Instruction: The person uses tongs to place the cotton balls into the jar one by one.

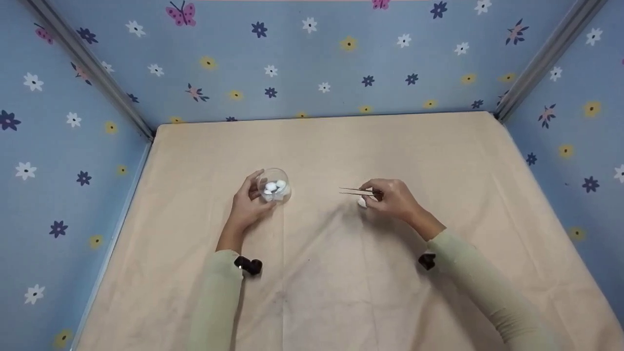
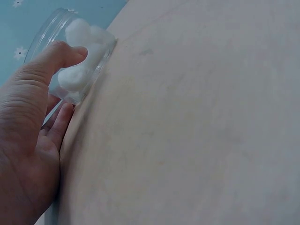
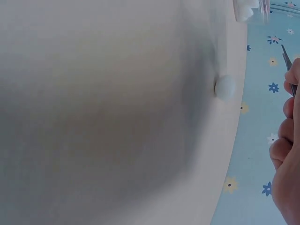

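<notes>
My left hand grips a clear round plastic jar with several white cotton balls inside. In the left wrist view the thumb lies across the jar's wall and fingers come round beneath it; the jar stands at the tablecloth. My right hand holds metal tweezers between thumb and fingers, tips pointing left towards the jar and apart, with nothing between them. A single cotton ball lies on the cloth just under the right fingertips. The right wrist view shows this cotton ball apart from the hand.
A beige cloth covers the table, with creases running along it. Blue flowered walls enclose the back and both sides, with grey posts at the back corners. Each wrist carries a small black camera.
</notes>
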### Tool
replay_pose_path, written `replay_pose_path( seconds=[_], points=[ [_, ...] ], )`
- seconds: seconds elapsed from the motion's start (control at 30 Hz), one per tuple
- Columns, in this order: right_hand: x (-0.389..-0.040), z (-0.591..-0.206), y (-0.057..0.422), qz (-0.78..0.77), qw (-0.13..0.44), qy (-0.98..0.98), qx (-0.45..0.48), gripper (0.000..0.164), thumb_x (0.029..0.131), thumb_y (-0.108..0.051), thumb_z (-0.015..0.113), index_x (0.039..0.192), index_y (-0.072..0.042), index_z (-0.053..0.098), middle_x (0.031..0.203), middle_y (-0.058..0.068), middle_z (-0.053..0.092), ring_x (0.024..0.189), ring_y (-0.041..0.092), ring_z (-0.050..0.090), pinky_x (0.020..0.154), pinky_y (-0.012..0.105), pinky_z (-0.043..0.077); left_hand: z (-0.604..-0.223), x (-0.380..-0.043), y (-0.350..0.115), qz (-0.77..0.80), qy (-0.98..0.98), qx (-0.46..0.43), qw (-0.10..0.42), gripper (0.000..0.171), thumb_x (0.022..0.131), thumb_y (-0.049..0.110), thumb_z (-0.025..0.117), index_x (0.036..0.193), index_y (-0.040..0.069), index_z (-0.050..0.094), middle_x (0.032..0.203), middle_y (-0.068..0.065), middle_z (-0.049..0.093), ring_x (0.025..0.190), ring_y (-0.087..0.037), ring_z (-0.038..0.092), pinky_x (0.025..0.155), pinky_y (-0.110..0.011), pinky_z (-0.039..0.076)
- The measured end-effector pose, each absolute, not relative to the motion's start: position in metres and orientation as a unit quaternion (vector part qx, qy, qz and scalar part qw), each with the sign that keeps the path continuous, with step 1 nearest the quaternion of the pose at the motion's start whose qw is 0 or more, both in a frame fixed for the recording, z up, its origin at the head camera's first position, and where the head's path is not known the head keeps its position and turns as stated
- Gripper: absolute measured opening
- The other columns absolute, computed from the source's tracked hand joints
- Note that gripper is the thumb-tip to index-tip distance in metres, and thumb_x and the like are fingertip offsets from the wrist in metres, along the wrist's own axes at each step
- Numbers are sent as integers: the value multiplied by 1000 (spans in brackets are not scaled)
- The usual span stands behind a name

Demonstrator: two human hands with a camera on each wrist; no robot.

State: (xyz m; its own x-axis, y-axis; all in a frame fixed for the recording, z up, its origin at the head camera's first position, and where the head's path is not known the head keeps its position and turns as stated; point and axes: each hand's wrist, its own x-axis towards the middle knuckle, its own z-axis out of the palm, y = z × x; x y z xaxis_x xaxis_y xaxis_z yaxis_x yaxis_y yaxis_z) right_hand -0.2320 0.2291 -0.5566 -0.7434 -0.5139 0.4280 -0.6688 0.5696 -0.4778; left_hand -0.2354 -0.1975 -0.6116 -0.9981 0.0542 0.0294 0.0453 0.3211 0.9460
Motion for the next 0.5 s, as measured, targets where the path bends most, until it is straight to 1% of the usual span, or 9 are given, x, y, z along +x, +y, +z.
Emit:
replay_pose_path(
  seconds=[0.1, 0.17, 0.23, 0.33, 0.37, 0.4, 0.5],
  points=[
    [-229, -556, 236, 319, 117, -881, 328, 16, 92, -4, 83, 108, -3, 83, 78, 11, 75, 67, 11, 55, 63, 24, 45, -612, -235, -198, 586, 810, 29, 10, 96, 89, -2, 89, 172, 16, 45, 162, -22, 59, 143, -37, 62, 116, -20, 51],
    [-228, -556, 240, 317, 117, -883, 325, 16, 92, -3, 82, 108, -3, 83, 78, 11, 76, 66, 12, 56, 62, 25, 46, -613, -235, -198, 588, 808, 29, 12, 96, 89, -2, 89, 173, 16, 45, 161, -22, 59, 143, -37, 62, 115, -20, 51],
    [-227, -557, 245, 311, 119, -885, 324, 17, 91, -2, 81, 108, -3, 83, 78, 11, 77, 65, 12, 57, 62, 25, 47, -613, -235, -198, 587, 809, 30, 12, 97, 89, -3, 88, 173, 16, 44, 161, -22, 58, 143, -37, 63, 117, -22, 52],
    [-225, -560, 252, 306, 127, -884, 328, 17, 90, -1, 81, 107, -2, 82, 80, 11, 78, 65, 11, 59, 60, 24, 48, -613, -235, -198, 585, 810, 30, 10, 96, 89, -3, 88, 173, 16, 44, 160, -22, 59, 143, -38, 64, 120, -28, 53],
    [-225, -562, 255, 306, 128, -884, 328, 18, 89, -1, 80, 107, -2, 82, 79, 11, 78, 64, 10, 58, 60, 23, 47, -613, -235, -198, 584, 811, 29, 10, 96, 89, -3, 88, 173, 16, 44, 161, -22, 59, 143, -38, 63, 122, -31, 53],
    [-224, -563, 257, 307, 129, -884, 328, 18, 89, -1, 80, 107, -2, 82, 79, 11, 78, 64, 9, 57, 60, 23, 47, -613, -235, -198, 583, 812, 29, 9, 96, 89, -3, 87, 173, 16, 44, 161, -22, 59, 143, -38, 64, 122, -30, 53],
    [-222, -566, 263, 308, 128, -885, 323, 17, 89, -1, 80, 106, -3, 82, 78, 10, 78, 65, 7, 55, 60, 22, 45, -613, -236, -198, 581, 813, 28, 10, 95, 90, -2, 87, 173, 16, 44, 161, -22, 59, 143, -38, 64, 124, -35, 52]
  ],
)
